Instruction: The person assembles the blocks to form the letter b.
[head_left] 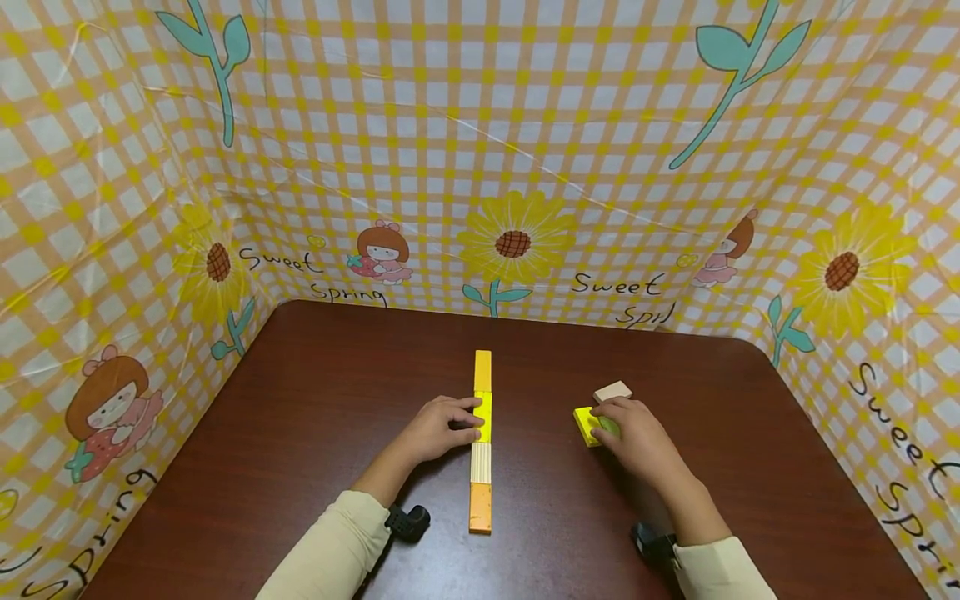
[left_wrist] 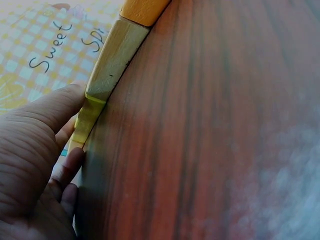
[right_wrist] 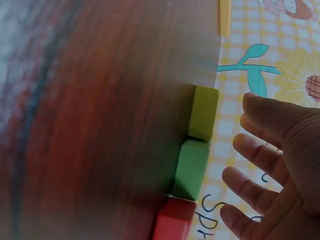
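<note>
A straight row of blocks runs away from me in the head view: an orange block, a pale striped block, a yellow block and an amber block at the far end. My left hand lies along the row's left side, thumb and fingertips touching the yellow block. Over a second group of blocks hovers my right hand, fingers spread and apart from them in the right wrist view. Beneath it are another yellow block, a green block and a red block.
A pale wooden block lies just beyond my right hand. Everything rests on a dark brown wooden table. Checked cloth with printed flowers surrounds the table's back and sides.
</note>
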